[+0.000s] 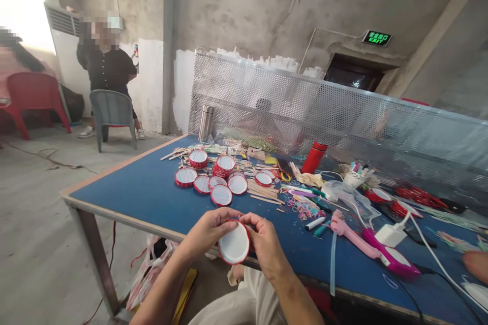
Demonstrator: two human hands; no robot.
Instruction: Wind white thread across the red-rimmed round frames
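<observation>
Both my hands hold a small drum (234,244), a round white face with a red rim, above my lap at the table's front edge. My left hand (215,228) grips its upper left side, thumb on the white face. My right hand (263,238) pinches the upper right rim; what the fingertips touch at the top is too small to make out. Beyond my hands, several similar red-rimmed drums (221,195) lie on the blue table (145,198), some in stacks. Wooden sticks (265,190) are strewn beside them.
To the right are a pink glue gun (354,236), a magenta tool (392,259), a white plug (391,233) with cables, markers (315,223) and coloured strings (305,206). A red bottle (314,157) and steel flask (206,123) stand near the perforated metal screen (244,81). A person (109,68) stands behind a grey chair (113,111).
</observation>
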